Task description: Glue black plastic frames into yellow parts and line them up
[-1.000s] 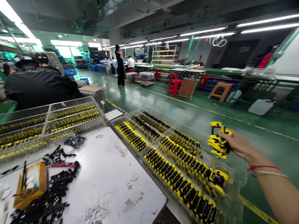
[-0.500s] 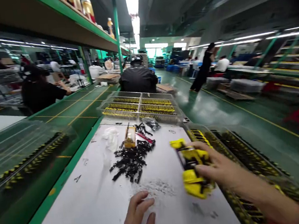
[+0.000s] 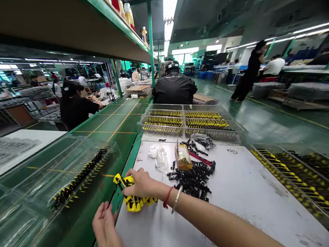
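My right hand [image 3: 143,184] is closed on several yellow-and-black plastic parts [image 3: 133,204], held in a bunch over the left edge of the white board [image 3: 175,231]. Just below and to the left is my left hand [image 3: 107,234], its fingers stretched out and nothing visible in it; it looks apart from the parts. Farther left, a clear plastic tray [image 3: 76,147] holds a row of similar yellow-and-black parts [image 3: 79,178]. On the board lies a loose heap of small black pieces [image 3: 194,179], with a small yellowish box [image 3: 183,158] at its far side.
Another clear tray [image 3: 165,133] with yellow-and-black rows stands at the board's far end. More filled trays [image 3: 297,176] line the right side. White crumpled tissue [image 3: 159,158] lies by the box. A shelf [image 3: 108,18] overhangs the green bench [image 3: 106,123]. A person [image 3: 174,85] sits ahead.
My right hand has carried the yellow-and-black parts from the board's right side across to its left edge. My left hand has shifted left. The camera view has turned left.
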